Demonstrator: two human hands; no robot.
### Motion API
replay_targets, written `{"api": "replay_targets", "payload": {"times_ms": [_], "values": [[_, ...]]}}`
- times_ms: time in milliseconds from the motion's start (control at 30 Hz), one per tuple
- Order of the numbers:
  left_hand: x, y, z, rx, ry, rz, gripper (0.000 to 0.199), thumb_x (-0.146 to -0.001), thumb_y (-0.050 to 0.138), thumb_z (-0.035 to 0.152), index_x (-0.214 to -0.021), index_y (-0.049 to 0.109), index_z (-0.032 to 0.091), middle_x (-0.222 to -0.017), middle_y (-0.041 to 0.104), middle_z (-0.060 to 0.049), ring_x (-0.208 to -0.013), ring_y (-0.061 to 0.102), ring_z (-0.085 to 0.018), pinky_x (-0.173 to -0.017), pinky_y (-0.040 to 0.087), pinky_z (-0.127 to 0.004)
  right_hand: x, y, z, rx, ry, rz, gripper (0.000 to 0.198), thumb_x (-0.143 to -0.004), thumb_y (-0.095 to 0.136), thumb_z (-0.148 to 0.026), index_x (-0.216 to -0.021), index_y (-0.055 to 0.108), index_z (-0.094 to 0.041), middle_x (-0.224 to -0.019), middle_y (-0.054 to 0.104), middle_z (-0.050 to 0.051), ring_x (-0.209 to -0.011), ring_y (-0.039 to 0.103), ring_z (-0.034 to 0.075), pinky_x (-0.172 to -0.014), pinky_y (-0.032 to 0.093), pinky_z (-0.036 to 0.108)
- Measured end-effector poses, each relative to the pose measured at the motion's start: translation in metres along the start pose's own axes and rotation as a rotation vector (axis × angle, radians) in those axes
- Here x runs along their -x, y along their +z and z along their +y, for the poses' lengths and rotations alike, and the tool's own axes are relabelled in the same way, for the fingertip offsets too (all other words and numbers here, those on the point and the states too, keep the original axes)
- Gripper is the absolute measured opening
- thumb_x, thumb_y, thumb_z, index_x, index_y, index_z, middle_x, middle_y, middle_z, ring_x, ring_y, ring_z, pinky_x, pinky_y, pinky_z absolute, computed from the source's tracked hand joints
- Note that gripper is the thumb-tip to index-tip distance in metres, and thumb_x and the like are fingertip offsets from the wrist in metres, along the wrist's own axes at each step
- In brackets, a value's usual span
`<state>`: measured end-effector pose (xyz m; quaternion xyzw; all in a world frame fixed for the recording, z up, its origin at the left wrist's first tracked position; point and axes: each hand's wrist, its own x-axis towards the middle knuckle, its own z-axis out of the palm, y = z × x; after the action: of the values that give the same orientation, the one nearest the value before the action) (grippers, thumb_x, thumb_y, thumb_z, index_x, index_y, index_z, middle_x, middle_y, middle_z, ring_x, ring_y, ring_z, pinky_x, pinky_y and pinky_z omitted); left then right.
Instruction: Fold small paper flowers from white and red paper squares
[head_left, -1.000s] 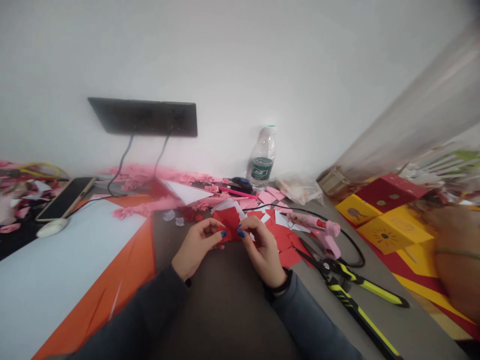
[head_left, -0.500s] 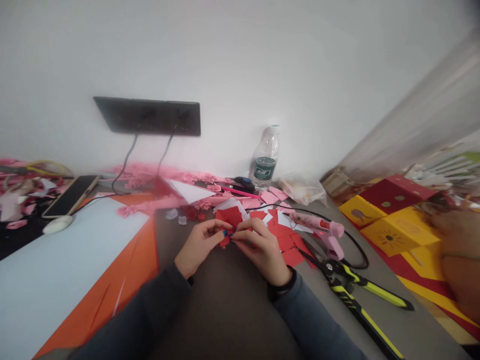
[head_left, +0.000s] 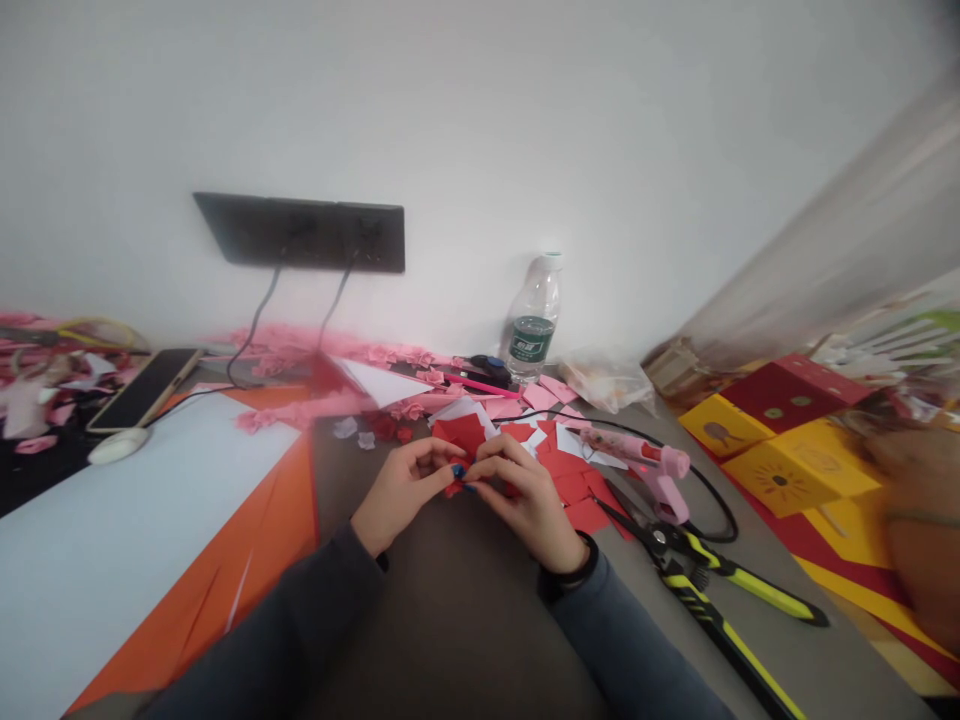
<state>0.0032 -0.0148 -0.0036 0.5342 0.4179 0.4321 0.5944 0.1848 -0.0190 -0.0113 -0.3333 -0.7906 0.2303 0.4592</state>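
Over the dark grey tabletop (head_left: 465, 620), both hands pinch one small red piece of paper (head_left: 454, 490). My left hand (head_left: 405, 490) is closed on it from the left, thumb and fingertips together. From the right my right hand (head_left: 521, 495) grips the same piece, fingertips touching those of the left. The fingers hide most of the piece, so its exact shape cannot be made out. Just behind the hands lie red paper squares (head_left: 461, 432) and white scraps. More red paper pieces (head_left: 574, 485) are spread right of my right hand.
A pink glue gun (head_left: 637, 455) and yellow-black pruning shears (head_left: 690, 560) lie to the right. A water bottle (head_left: 532, 335) stands against the wall. Pink paper flowers (head_left: 405, 355) line the back. Left are a phone (head_left: 146, 388), a mouse (head_left: 118, 446) and orange sheets (head_left: 247, 540). Another person's arm (head_left: 922, 520) reaches in at right.
My fingertips have shifted slightly on the red paper piece, the left thumb moving a little to the right. Both hands still hold it in nearly the same place.
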Motion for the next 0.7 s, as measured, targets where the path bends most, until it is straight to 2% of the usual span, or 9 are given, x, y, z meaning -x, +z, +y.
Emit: {"api": "replay_targets", "payload": {"times_ms": [367,500,700], "values": [[0.0013,0.0009,0.0000,-0.028,0.029,-0.006,0.019,-0.081,0.065,0.023,-0.096,0.071,0.014,-0.075,0.065,-0.001,-0.069,0.058,-0.013,-0.067,0.043,-0.024,-0.0005,0.0025,-0.0013,-0.075,0.111,0.044,0.010,-0.088,0.060,-0.012,-0.083,0.060,-0.020,-0.089,0.056,0.005,-0.083,0.056,0.018,-0.072,0.046,0.030],[0.0010,0.0016,0.0003,0.003,0.027,-0.006,0.019,-0.080,0.066,0.022,-0.096,0.072,0.014,-0.072,0.063,0.000,-0.066,0.057,-0.012,-0.064,0.043,-0.023,-0.0008,0.0024,-0.0019,-0.105,0.131,0.059,0.010,-0.088,0.060,-0.014,-0.081,0.059,-0.021,-0.088,0.056,0.005,-0.083,0.057,0.019,-0.073,0.046,0.031],[0.0016,0.0025,-0.0050,0.114,-0.059,-0.022,0.026,-0.079,0.069,0.027,-0.101,0.071,0.015,-0.071,0.063,-0.001,-0.066,0.059,-0.012,-0.065,0.045,-0.025,-0.0020,0.0019,-0.0019,-0.126,0.122,0.049,0.008,-0.089,0.060,-0.017,-0.082,0.059,-0.021,-0.088,0.057,0.005,-0.084,0.057,0.020,-0.074,0.046,0.032]]}}
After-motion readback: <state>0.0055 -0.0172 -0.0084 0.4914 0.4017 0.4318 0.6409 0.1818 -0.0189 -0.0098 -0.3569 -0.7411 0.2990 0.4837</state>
